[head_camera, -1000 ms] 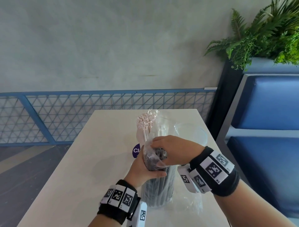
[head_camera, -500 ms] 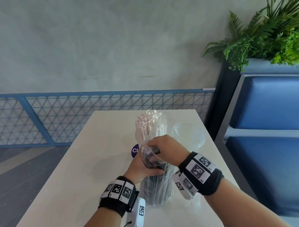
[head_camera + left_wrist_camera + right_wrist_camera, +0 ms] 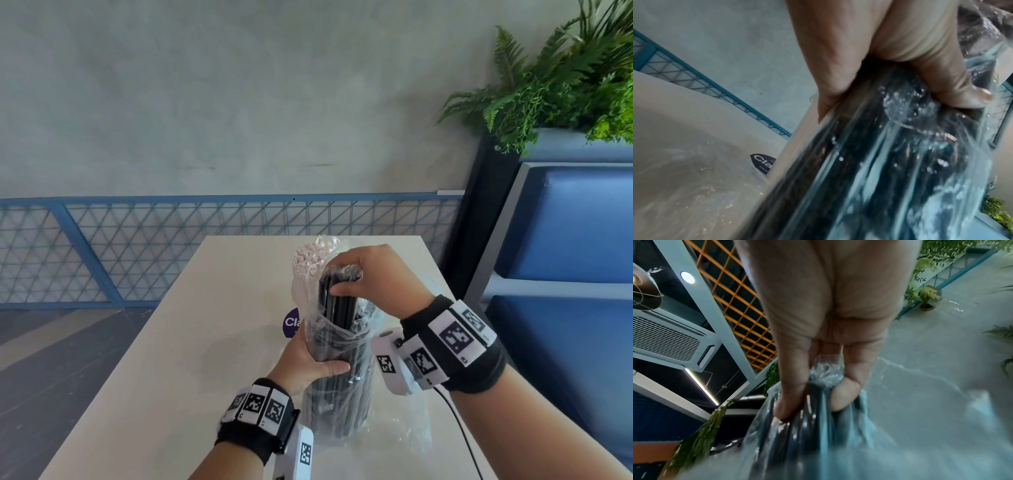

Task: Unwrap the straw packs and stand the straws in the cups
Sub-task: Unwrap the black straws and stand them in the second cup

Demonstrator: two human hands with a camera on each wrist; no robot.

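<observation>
The right hand (image 3: 373,277) had risen since half a second earlier, pulling a bunch of black straws (image 3: 337,305) up out of the open top of the clear wrapper (image 3: 339,346); before that the same hand sat low on the bag mouth. Its fingers and thumb were curled round the straw tops, a bit of plastic caught between them in the right wrist view. The left hand (image 3: 310,359) gripped the wrapper and the lower part of the bundle, thumb across the front, same place as before, holding the pack upright on the table (image 3: 191,359). The lower straw ends were inside the bag. Behind stood the white straws (image 3: 310,267), upright in what looked like a clear cup; a second clear cup to the right was hidden by the hand. Likely step: black pack half unwrapped, straws not yet in a cup. Purple sticker (image 3: 291,322) on the table by the bag.
</observation>
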